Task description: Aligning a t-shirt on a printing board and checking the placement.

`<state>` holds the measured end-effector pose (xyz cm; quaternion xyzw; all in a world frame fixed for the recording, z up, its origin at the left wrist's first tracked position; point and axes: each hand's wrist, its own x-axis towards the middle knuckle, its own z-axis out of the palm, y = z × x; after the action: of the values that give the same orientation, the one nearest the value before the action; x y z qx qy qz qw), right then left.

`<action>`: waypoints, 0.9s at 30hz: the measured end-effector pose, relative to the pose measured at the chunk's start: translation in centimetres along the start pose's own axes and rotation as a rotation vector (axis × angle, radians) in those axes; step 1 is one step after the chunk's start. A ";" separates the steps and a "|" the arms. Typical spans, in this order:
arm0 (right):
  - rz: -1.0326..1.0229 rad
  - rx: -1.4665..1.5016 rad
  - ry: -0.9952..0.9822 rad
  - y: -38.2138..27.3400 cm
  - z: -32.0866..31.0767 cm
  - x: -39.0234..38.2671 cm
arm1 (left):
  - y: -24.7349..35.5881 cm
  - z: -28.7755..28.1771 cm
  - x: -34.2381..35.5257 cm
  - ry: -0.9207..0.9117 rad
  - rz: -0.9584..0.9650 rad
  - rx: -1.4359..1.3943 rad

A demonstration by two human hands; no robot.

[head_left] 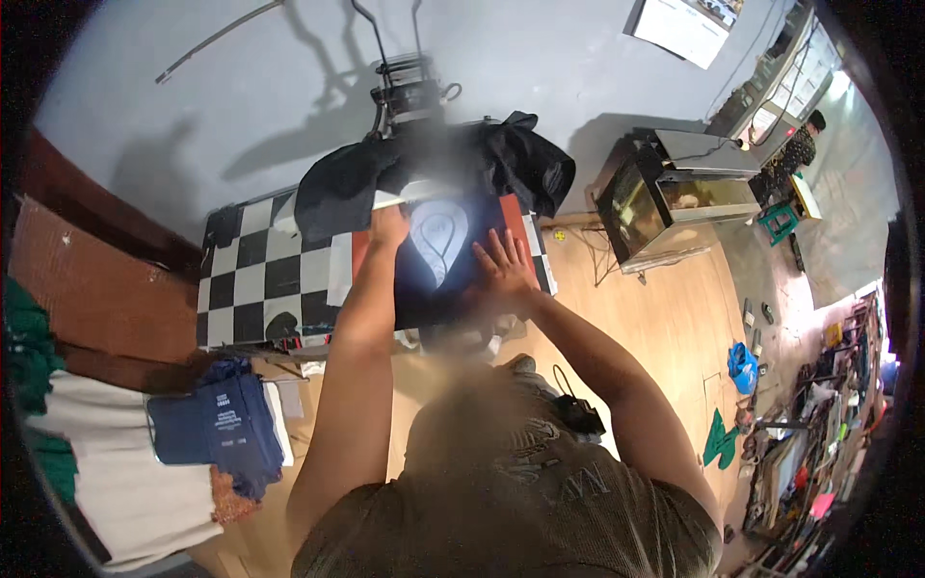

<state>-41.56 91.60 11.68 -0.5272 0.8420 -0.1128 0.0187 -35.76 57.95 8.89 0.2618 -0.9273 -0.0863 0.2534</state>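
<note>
Black cloth (419, 294), looking like a garment, lies over a red-orange board (517, 223) on the bench. A pale, drop-shaped design (440, 236) with a dark looped line sits in its middle. My left hand (388, 226) is closed at the upper left of the design, beside a whitish strip (387, 201); what its fingers hold is not clear. To the right of the design, my right hand (505, 266) rests on the black cloth with fingers spread. Bunched black fabric (525, 164) hangs over the bench's far side. A blurred patch hides part of the centre.
The bench has a black-and-white checked top (252, 260). A metal frame device (403, 91) stands behind it by the wall. Folded dark blue cloths (217, 424) lie at the lower left. A glass tank (679, 197) stands right, with a person (798, 154) farther back and cluttered shelves (819, 424) below.
</note>
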 end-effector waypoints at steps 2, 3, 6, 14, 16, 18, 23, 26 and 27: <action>-0.006 -0.019 -0.026 -0.1 -0.1 0.0 | -1.1 1.1 2.0 -0.277 0.040 0.081; -0.004 -0.030 -0.032 -0.1 -0.2 0.0 | -1.5 1.3 3.1 -0.268 0.098 0.063; 0.003 -0.087 -0.098 -0.1 -0.8 0.2 | -1.8 1.1 6.2 -0.320 0.044 0.056; -0.005 -0.046 -0.094 0.0 -1.8 0.3 | 6.8 2.6 6.5 -0.158 0.156 0.011; -0.002 -0.053 -0.115 0.1 -1.9 0.4 | 8.0 2.8 6.5 -0.119 0.170 0.006; -0.006 -0.072 -0.146 0.1 -1.8 0.5 | 8.7 2.4 6.6 -0.080 0.185 -0.004; 0.003 -0.074 -0.084 0.1 -0.6 0.6 | 9.8 0.5 3.8 0.122 0.298 -0.085; -0.012 -0.074 -0.051 0.3 0.3 0.6 | 8.6 -2.2 -2.0 -0.209 0.132 -0.212; -0.029 -0.148 -0.068 0.5 0.4 0.6 | 7.8 -3.3 -4.1 -0.305 0.089 -0.252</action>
<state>-42.18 91.14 11.22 -0.5430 0.8391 -0.0326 0.0067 -34.47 66.65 12.26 0.1705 -0.9474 -0.2291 0.1444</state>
